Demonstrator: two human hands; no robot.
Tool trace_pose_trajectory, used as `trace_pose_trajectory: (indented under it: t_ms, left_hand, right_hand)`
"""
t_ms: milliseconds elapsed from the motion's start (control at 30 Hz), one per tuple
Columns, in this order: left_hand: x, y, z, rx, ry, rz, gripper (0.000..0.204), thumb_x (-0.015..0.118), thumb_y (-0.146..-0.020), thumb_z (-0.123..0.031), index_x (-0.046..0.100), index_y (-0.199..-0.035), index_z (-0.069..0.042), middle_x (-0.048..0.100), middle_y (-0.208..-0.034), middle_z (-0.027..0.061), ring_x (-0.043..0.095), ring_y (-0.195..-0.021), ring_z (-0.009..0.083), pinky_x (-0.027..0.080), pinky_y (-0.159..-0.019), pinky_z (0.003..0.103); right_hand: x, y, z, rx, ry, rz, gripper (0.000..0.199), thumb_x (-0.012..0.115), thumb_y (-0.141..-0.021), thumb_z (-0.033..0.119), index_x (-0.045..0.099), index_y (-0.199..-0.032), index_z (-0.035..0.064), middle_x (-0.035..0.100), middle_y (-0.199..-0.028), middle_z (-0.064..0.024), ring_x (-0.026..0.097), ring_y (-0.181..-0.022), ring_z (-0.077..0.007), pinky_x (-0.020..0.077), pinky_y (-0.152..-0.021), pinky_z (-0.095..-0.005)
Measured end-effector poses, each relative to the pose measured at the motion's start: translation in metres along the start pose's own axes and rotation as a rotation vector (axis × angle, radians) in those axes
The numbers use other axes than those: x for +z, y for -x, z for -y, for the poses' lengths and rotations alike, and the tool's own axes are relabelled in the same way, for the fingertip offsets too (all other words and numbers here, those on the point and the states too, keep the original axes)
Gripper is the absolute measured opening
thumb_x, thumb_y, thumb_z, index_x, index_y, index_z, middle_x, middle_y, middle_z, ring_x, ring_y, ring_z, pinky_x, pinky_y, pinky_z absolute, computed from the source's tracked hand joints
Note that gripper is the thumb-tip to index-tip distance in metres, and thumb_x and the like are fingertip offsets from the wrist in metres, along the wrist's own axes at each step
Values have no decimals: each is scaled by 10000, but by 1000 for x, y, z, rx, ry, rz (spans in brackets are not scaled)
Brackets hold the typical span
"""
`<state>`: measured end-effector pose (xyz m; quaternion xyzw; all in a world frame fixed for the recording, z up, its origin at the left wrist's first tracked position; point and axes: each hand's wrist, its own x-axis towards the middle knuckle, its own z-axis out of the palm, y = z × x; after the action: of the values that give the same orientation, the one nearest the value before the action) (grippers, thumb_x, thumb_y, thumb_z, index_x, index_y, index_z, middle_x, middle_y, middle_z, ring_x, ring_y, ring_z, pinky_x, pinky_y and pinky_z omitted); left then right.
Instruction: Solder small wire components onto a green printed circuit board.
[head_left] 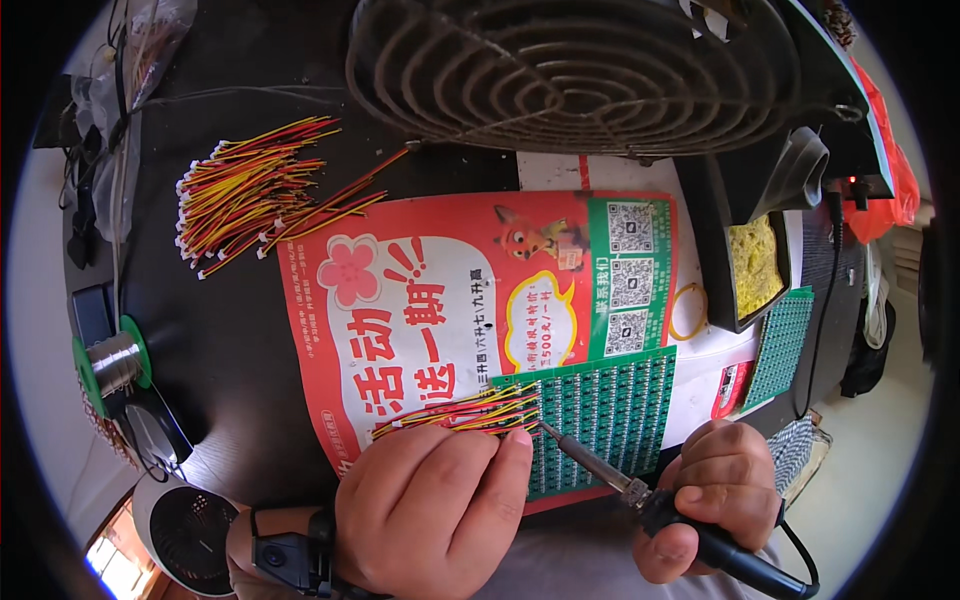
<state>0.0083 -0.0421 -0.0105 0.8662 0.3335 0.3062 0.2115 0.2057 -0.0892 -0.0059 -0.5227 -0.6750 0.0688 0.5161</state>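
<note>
My left hand point(435, 510) is closed at the left edge of a green circuit board panel point(610, 420), its fingertips pressed together on a red-and-yellow wire lead; the hand itself hides part of that grip. Several more wire leads point(485, 407) lie across the panel's left side, just beyond the fingers. In my right hand point(725, 475) is a soldering iron point(598, 462) with a black handle, wrapped by the fingers. The iron slants up and left, and its tip is close to the wire ends and the panel's pads.
Under the panel lies a red printed sheet point(450, 300). A bundle of wire leads point(250, 195) rests at the far left, above a solder spool point(115, 362). At the back stands a fan grille point(570, 85). To the right are a yellow sponge point(757, 260) in a black tray and another green panel point(778, 345).
</note>
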Motion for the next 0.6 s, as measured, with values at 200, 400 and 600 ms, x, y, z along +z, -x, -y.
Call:
trace_pose_trajectory:
  t_ms: [200, 400, 600]
  left_hand:
    - [-4, 1, -2, -44, 13, 15, 325, 677, -633, 38, 709, -957, 49, 606, -747, 116, 581, -593, 235, 485, -517, 339]
    - [-2, 1, 0, -55, 37, 34, 324, 683, -640, 29, 707, -963, 50, 608, -756, 117, 591, -610, 245, 494, -540, 350]
    - [-5, -1, -1, -75, 41, 56, 324, 688, -641, 25, 705, -963, 52, 609, -757, 118, 594, -616, 245, 497, -549, 356]
  right_hand:
    - [-1, -2, 2, 20, -23, 18, 307, 643, -859, 311, 507, -822, 38, 462, -631, -33, 429, -486, -119, 309, -408, -251]
    - [-1, -1, 5, 51, 18, 32, 297, 641, -865, 310, 512, -835, 45, 471, -617, -35, 438, -485, -119, 334, -428, -252]
    - [-1, -2, 4, 51, 1, 30, 299, 639, -867, 310, 509, -835, 43, 467, -613, -34, 429, -482, -121, 327, -425, -256]
